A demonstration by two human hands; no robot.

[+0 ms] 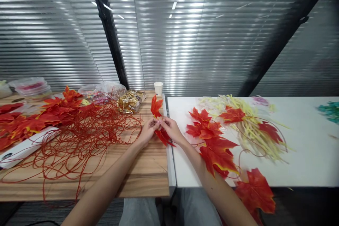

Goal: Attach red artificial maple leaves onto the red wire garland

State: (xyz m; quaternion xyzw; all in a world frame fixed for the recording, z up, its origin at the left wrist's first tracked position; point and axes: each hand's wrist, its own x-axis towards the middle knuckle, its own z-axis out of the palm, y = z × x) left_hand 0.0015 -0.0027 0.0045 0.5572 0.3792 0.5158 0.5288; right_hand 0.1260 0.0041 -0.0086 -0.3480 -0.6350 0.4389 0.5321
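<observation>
My left hand [148, 131] and my right hand [170, 129] meet over the seam between the two tables, fingertips pinched together. Between them they hold a red artificial maple leaf [156, 106] that sticks up above the fingers, and a second red leaf [163, 137] hangs below them. A thin red wire runs from the hands toward a strung garland of red-orange leaves [215, 148] that lies across the white table [304, 159] and droops over its front edge by my right forearm.
A tangle of red wire [84, 130] and a heap of loose red leaves [31, 120] cover the wooden table [143, 180]. Gold-wrapped packets [129, 101], clear plastic bags [108, 90], a paper cup [158, 88], pale yellow stems [249, 127] and a white flat object [23, 147] lie around.
</observation>
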